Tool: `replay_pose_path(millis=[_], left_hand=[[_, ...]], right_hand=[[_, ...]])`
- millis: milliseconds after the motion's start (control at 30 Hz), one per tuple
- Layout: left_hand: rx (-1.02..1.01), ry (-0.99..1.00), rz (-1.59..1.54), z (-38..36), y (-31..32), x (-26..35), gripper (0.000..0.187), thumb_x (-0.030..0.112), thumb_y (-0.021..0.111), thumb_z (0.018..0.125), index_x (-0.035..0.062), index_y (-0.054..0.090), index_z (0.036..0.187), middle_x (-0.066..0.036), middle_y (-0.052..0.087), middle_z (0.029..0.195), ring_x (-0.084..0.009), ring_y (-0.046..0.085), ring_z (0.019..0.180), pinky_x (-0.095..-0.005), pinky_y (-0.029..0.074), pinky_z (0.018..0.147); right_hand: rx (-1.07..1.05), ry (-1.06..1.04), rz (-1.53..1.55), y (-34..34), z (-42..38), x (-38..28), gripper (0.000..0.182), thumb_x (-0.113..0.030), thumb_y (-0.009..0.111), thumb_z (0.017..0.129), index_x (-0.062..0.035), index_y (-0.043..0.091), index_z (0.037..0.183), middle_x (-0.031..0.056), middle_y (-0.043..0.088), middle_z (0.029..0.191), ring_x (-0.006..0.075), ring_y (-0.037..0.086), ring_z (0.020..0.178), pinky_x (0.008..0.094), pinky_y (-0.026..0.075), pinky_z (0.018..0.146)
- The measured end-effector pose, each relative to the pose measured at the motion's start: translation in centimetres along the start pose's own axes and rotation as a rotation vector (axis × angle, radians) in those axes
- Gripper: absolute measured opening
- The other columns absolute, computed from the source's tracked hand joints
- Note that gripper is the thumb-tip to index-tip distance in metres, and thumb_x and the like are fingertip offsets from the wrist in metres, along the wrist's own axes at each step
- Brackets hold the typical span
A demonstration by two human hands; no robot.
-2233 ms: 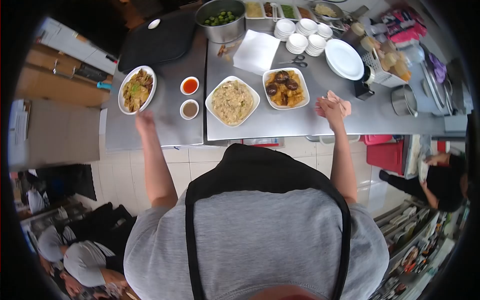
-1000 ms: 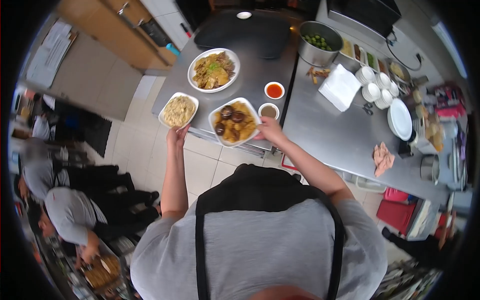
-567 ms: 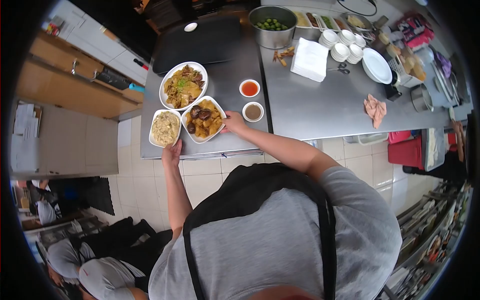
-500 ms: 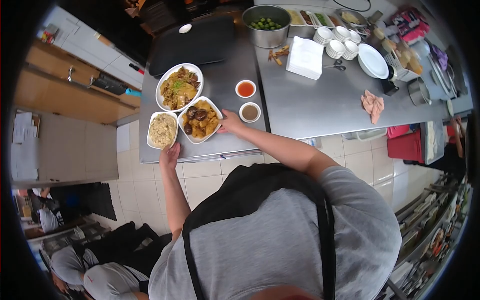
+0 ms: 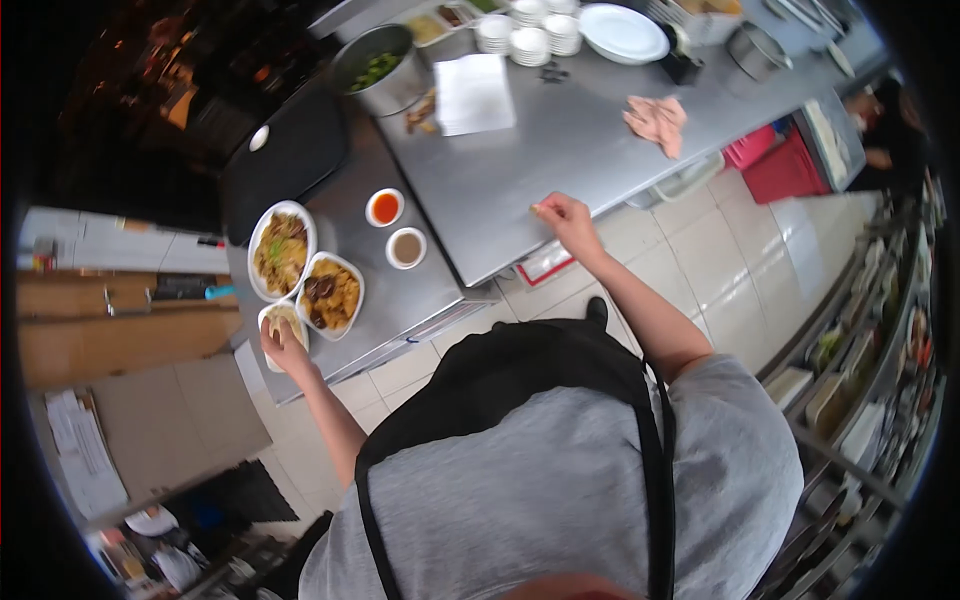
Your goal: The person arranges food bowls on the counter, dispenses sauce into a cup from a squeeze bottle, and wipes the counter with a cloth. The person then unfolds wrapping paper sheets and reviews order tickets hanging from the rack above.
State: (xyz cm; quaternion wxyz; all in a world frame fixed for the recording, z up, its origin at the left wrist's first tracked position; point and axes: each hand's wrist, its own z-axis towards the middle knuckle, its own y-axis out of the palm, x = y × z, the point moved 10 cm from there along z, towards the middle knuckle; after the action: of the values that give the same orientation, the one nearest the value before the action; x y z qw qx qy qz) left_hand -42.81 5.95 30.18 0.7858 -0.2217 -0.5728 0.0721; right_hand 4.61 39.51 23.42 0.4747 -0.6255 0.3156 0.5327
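Observation:
My left hand reaches over the near side of a small white bowl of pale, rice-like food, its fingers apart and partly covering the food. Touching that bowl are a white dish of golden-brown pieces with dark mushroom-like tops and an oval white plate of brown sliced food with green garnish. Above the steel counter's front edge, my right hand has thumb and fingers pinched together. A tiny yellowish spot shows at the fingertips, too small to name. Right of the dishes stand cups of red sauce and brown sauce.
A pink cloth lies on the counter beyond my right hand. Farther back are a stack of white napkins, a steel pot of greens, stacked small white cups and a white basin. Another person stands far right.
My right hand has left the mushroom dish and moved right over the counter, fingers now pinched. My left hand has shifted from the bowl's edge to over it. The view has turned right.

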Motion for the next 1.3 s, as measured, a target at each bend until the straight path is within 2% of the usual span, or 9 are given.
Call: replay_pose_path(millis=[67, 133, 200, 500, 800, 967, 1100, 1167, 1300], left_hand=[[-0.158, 0.026, -0.101, -2.6, 5.9, 3.6, 0.037, 0.014, 0.059, 0.082, 0.0018, 0.049, 0.116, -0.012, 0.050, 0.115, -0.0217, 0.048, 0.101, -0.0316, 0.040, 0.086], [-0.410, 0.048, -0.249, -6.3, 12.3, 6.6, 0.035, 0.013, 0.058, 0.083, 0.0016, 0.051, 0.114, -0.010, 0.054, 0.109, -0.0197, 0.049, 0.100, -0.0306, 0.040, 0.085], [-0.441, 0.284, 0.000, -11.1, 16.6, 11.6, 0.024, 0.013, 0.058, 0.083, 0.0013, 0.057, 0.104, -0.009, 0.057, 0.105, -0.0185, 0.052, 0.096, -0.0298, 0.042, 0.082], [-0.814, 0.436, 0.247, -32.5, 28.6, 22.4, 0.020, 0.014, 0.058, 0.081, 0.0003, 0.062, 0.068, -0.014, 0.056, 0.109, -0.0280, 0.052, 0.099, -0.0362, 0.039, 0.085], [-0.730, 0.629, 0.380, -38.1, 28.1, 26.4, 0.015, 0.007, 0.058, 0.079, 0.0054, 0.062, 0.092, -0.014, 0.055, 0.112, -0.0270, 0.053, 0.099, -0.0328, 0.043, 0.075], [-0.717, 0.493, 0.446, -37.8, 25.8, 24.6, 0.013, 0.009, 0.059, 0.078, 0.0040, 0.063, 0.090, -0.014, 0.058, 0.107, -0.0257, 0.055, 0.094, -0.0321, 0.043, 0.072], [-0.704, 0.489, 0.430, -37.9, 24.4, 24.1, 0.013, 0.010, 0.059, 0.079, 0.0031, 0.063, 0.089, -0.014, 0.061, 0.099, -0.0258, 0.057, 0.090, -0.0319, 0.044, 0.071], [-0.682, 0.485, 0.429, -37.9, 23.8, 24.0, 0.014, 0.011, 0.059, 0.079, 0.0028, 0.063, 0.089, -0.014, 0.061, 0.099, -0.0260, 0.058, 0.089, -0.0319, 0.044, 0.071], [-0.667, 0.455, 0.489, -38.3, 23.0, 23.9, 0.013, 0.011, 0.059, 0.078, 0.0021, 0.062, 0.088, -0.015, 0.061, 0.098, -0.0270, 0.058, 0.090, -0.0335, 0.044, 0.074]], right_hand=[[0.193, 0.094, -0.036, -6.9, -1.4, 4.4, 0.028, -0.020, 0.056, 0.082, -0.0003, 0.054, 0.064, 0.0068, 0.052, 0.053, 0.0137, 0.052, 0.053, 0.0275, 0.041, 0.051], [0.302, 0.103, -0.015, -12.2, -2.4, 9.1, 0.029, -0.022, 0.055, 0.084, -0.0021, 0.052, 0.064, 0.0031, 0.050, 0.053, 0.0103, 0.048, 0.050, 0.0246, 0.039, 0.048], [0.403, 0.110, 0.016, -17.5, -3.0, 12.5, 0.030, -0.023, 0.054, 0.086, -0.0039, 0.050, 0.064, -0.0006, 0.047, 0.052, 0.0068, 0.044, 0.047, 0.0218, 0.037, 0.044], [0.607, 0.342, 0.336, -32.3, -2.4, 28.1, 0.016, -0.010, 0.044, 0.084, -0.0045, 0.059, 0.085, -0.0004, 0.047, 0.055, 0.0072, 0.043, 0.047, 0.0206, 0.035, 0.043], [0.672, 0.573, 0.644, -33.6, 2.8, 34.9, 0.019, -0.010, 0.049, 0.080, -0.0039, 0.059, 0.096, -0.0010, 0.051, 0.062, 0.0084, 0.041, 0.050, 0.0241, 0.032, 0.045], [0.527, 0.640, 0.893, -30.0, 6.7, 36.3, 0.041, -0.018, 0.053, 0.080, -0.0169, 0.045, 0.120, 0.0019, 0.055, 0.092, 0.0128, 0.046, 0.071, 0.0367, 0.039, 0.066], [0.536, 0.707, 0.968, -27.5, 8.6, 37.3, 0.040, -0.013, 0.050, 0.079, -0.0191, 0.043, 0.118, 0.0018, 0.054, 0.094, 0.0137, 0.046, 0.073, 0.0400, 0.039, 0.071], [0.821, 0.620, 1.102, -28.5, 7.7, 37.9, 0.027, -0.010, 0.049, 0.078, -0.0167, 0.050, 0.104, 0.0008, 0.054, 0.089, 0.0132, 0.047, 0.073, 0.0374, 0.039, 0.069], [0.850, 0.522, 0.984, -31.4, 5.8, 37.6, 0.012, -0.008, 0.054, 0.076, -0.0153, 0.054, 0.087, -0.0008, 0.054, 0.082, 0.0119, 0.046, 0.072, 0.0332, 0.038, 0.067]])
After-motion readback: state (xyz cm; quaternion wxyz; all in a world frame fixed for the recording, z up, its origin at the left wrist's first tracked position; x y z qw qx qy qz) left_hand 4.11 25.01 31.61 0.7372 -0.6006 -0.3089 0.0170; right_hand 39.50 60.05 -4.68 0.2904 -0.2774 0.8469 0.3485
